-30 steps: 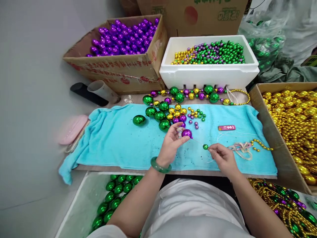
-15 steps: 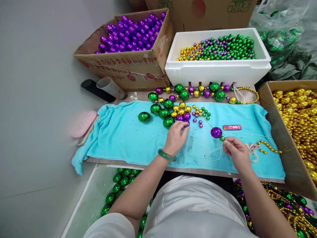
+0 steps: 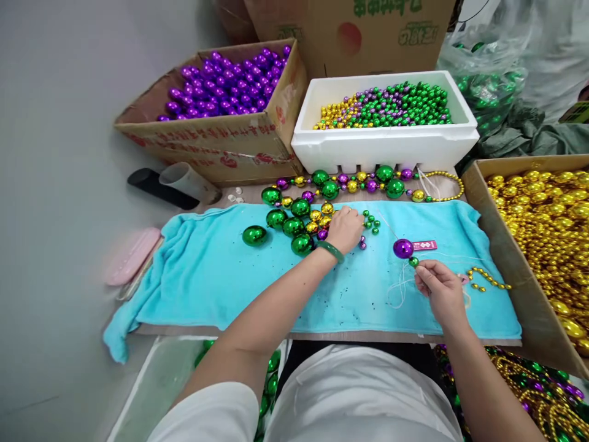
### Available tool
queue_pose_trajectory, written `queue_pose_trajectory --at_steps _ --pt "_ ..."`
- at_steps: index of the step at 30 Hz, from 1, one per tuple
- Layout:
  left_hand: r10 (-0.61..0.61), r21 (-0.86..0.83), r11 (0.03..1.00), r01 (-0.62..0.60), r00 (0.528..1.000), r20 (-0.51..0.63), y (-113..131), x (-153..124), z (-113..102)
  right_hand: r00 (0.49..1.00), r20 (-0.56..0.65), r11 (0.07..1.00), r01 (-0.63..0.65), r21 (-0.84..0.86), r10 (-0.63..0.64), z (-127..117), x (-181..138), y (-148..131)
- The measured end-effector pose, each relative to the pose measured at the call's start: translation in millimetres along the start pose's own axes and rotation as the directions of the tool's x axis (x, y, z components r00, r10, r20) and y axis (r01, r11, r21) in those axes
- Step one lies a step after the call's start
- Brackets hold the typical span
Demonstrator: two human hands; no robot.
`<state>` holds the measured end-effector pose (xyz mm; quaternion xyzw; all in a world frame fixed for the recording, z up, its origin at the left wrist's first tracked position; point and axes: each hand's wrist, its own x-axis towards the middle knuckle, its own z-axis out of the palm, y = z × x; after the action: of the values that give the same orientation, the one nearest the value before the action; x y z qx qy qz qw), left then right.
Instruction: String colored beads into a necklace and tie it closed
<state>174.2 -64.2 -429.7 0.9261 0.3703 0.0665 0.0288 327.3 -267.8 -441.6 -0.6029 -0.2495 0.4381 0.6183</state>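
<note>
My left hand [image 3: 346, 228], with a green bangle on the wrist, lies curled over the small loose beads [image 3: 370, 222] beside the pile of green, gold and purple balls [image 3: 297, 216] on the turquoise towel [image 3: 221, 270]; whether it holds a bead is hidden. My right hand [image 3: 435, 287] pinches a thin white string just below a small green bead [image 3: 413, 262] and a large purple ball [image 3: 403, 248] threaded on it. The string's loose loops [image 3: 399, 293] trail on the towel.
A cardboard box of purple balls [image 3: 221, 98], a white foam box of mixed small beads [image 3: 381, 116] and a box of gold balls [image 3: 543, 227] ring the towel. A finished bead strand [image 3: 368, 181], pink packet [image 3: 426, 245], gold bead string [image 3: 485, 277] and pink case [image 3: 131, 255] lie about.
My left hand let go of the purple ball and reached forward onto the loose beads. The purple ball slid along the string to the green bead at my right hand.
</note>
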Motion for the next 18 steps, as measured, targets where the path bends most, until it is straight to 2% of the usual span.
queue_pose_trajectory --at_steps 7,9,11,12,13,14,15,16,17,18 --pt "-0.104 -0.044 0.994 0.103 0.994 -0.022 3 7 5 0.999 0.015 0.999 -0.032 0.016 0.032 2 5 0" --pt "-0.151 -0.135 0.981 0.143 0.987 -0.052 5 8 2 0.999 0.011 0.999 -0.031 0.018 0.031 1 5 0" --pt "-0.249 -0.345 0.916 0.205 0.965 -0.088 5 4 -4 1.0 0.009 1.0 -0.019 0.013 0.019 0 4 0" --pt "-0.316 -0.502 0.832 0.235 0.945 -0.081 5 1 -8 1.0 0.008 1.0 -0.012 0.01 0.012 0 2 -1" --pt "-0.38 -0.675 0.692 0.255 0.924 -0.041 5 -4 -14 1.0 0.006 1.0 -0.006 0.006 0.006 -1 1 -1" --pt "-0.421 -0.83 0.493 0.261 0.906 0.036 5 -10 -19 1.0 0.005 1.0 0.0 0.001 0.0 -2 -1 -2" --pt "-0.427 -0.933 0.254 0.256 0.895 0.13 5 -17 -25 1.0 0.005 1.0 0.006 -0.005 -0.006 -2 -3 -2" --pt "-0.4 -0.97 0.016 0.244 0.891 0.217 5 -24 -30 1.0 0.007 1.0 0.014 -0.01 -0.014 -2 -5 -3" --pt "-0.357 -0.957 -0.182 0.228 0.891 0.28 6 -31 -36 1.0 0.012 1.0 0.024 -0.016 -0.024 -2 -6 -4" --pt "-0.318 -0.921 -0.325 0.213 0.893 0.319 7 -37 -41 0.999 0.019 0.999 0.035 -0.025 -0.035 -2 -8 -5"
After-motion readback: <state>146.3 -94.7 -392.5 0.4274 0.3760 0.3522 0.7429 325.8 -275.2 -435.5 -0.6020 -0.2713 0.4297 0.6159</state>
